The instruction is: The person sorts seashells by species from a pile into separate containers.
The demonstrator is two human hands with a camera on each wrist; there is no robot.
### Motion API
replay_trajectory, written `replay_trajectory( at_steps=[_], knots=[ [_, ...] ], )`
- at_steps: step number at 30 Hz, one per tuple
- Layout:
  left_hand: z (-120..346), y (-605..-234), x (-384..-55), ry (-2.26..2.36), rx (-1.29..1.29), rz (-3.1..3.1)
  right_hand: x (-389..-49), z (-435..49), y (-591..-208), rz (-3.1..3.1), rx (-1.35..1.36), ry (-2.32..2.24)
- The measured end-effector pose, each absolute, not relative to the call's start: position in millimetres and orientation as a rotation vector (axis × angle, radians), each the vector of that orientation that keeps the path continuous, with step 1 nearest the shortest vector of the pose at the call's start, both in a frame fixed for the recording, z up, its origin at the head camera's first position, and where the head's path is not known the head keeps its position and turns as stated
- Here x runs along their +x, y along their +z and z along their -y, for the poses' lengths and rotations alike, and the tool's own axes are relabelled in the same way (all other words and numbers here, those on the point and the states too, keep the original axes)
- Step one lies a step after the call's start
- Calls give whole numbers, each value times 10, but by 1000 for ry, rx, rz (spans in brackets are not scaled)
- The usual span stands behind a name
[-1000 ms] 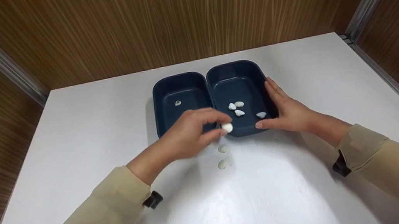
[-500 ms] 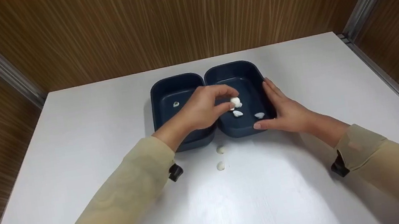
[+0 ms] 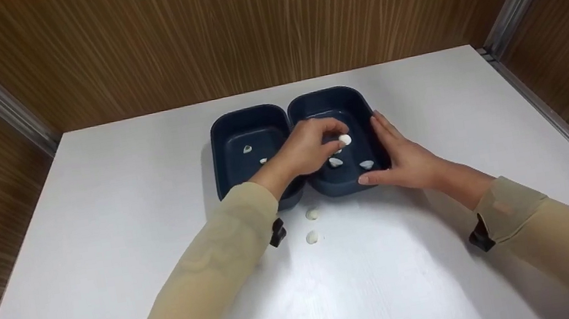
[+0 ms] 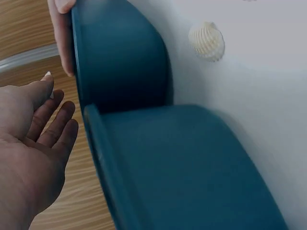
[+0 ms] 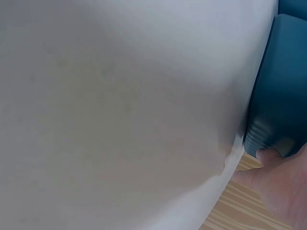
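My left hand point(image 3: 306, 148) is over the right dark blue tray point(image 3: 341, 187), with a white seashell point(image 3: 345, 140) pinched between thumb and fingertips. In the left wrist view only a thin white edge of that shell shows. Beneath the hand lie more shells in the right tray, one shell point(image 3: 335, 162) near the middle and another shell point(image 3: 367, 164) by the right wall; one is partly hidden by the thumb. My right hand point(image 3: 410, 164) rests against this tray's near right corner, its fingers stretched along the outer wall and its thumb at the front.
Close beside it stands a left blue tray point(image 3: 218, 160), holding a small shell point(image 3: 247, 148) and a second shell point(image 3: 263, 161). On the white table point(image 3: 143, 185), a ribbed shell point(image 4: 207, 42) and another shell point(image 3: 312, 237) lie before the trays. Wood-grain panels point(image 3: 244, 31) enclose the table.
My left hand has carried the pinched shell from the front edge between the trays rightward and away, over the right tray's inside. My right hand has stayed on the tray.
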State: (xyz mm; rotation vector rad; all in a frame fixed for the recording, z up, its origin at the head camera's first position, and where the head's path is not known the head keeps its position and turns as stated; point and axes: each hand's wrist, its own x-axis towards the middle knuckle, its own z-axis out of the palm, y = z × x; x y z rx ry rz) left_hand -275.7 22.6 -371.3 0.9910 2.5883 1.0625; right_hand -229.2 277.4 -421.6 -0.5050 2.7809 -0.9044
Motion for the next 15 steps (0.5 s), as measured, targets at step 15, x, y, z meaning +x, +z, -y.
replay_trajectory(
  at_steps=[15],
  knots=[
    [-350, -3864, -2741, 1052, 924, -2641, -2251, -2756, -4205, -2786, -533, -885]
  ],
)
